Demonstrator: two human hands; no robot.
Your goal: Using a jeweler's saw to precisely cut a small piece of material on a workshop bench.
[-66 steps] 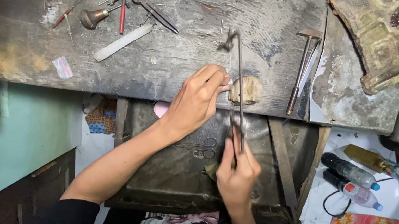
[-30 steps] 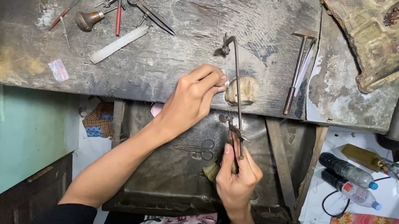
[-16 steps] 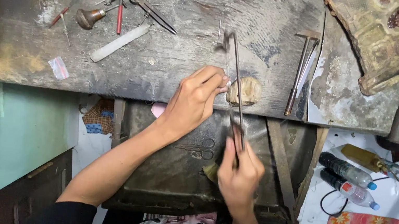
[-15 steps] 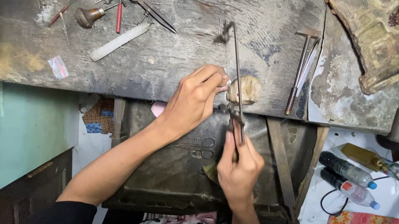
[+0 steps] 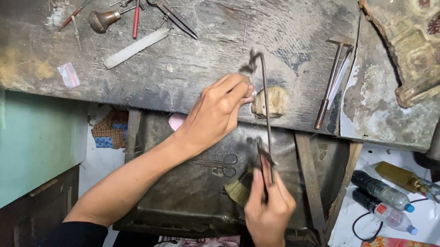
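My left hand (image 5: 217, 111) rests on the front edge of the worn wooden workbench (image 5: 191, 84), its fingertips pinched on something too small to make out beside a small wooden bench peg (image 5: 271, 101). My right hand (image 5: 268, 209) is below the bench edge, gripping the handle of a thin metal saw frame (image 5: 264, 104). The frame reaches up past the peg to the bench top and is blurred at its upper end.
Pliers (image 5: 170, 11), a wooden-handled graver (image 5: 103, 20), a flat file (image 5: 137, 47) and a red-handled tool lie at the bench's back left. A small hammer (image 5: 331, 79) lies right of the peg. Scissors (image 5: 217, 167) sit in the metal tray (image 5: 175, 192) below. Plastic bottles (image 5: 383, 200) lie on the floor.
The saw frame has been stroking up and down beside the peg while my left hand stays pinched at the same spot on the bench edge.
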